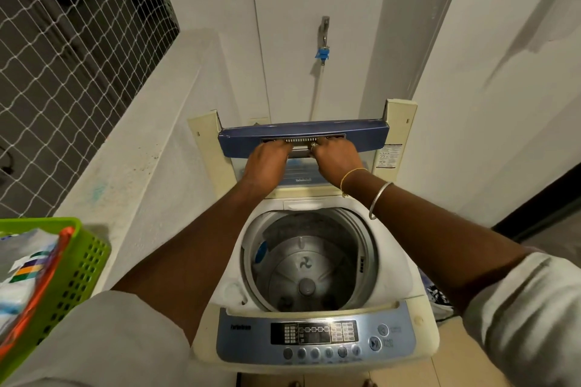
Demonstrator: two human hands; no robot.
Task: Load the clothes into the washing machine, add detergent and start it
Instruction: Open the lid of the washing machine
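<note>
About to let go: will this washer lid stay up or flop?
The lid looks rigid plastic: likely swings stiffly, won't bend. Left hand and right hand grip it near upright; it may stay, but a nudge could drop it.

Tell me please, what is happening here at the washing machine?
A person grips the raised lid of the top-loading washing machine with the left hand and the right hand, both at its blue front edge. The drum is open and no clothes show inside. A green basket stands at the left, with things in it.
</note>
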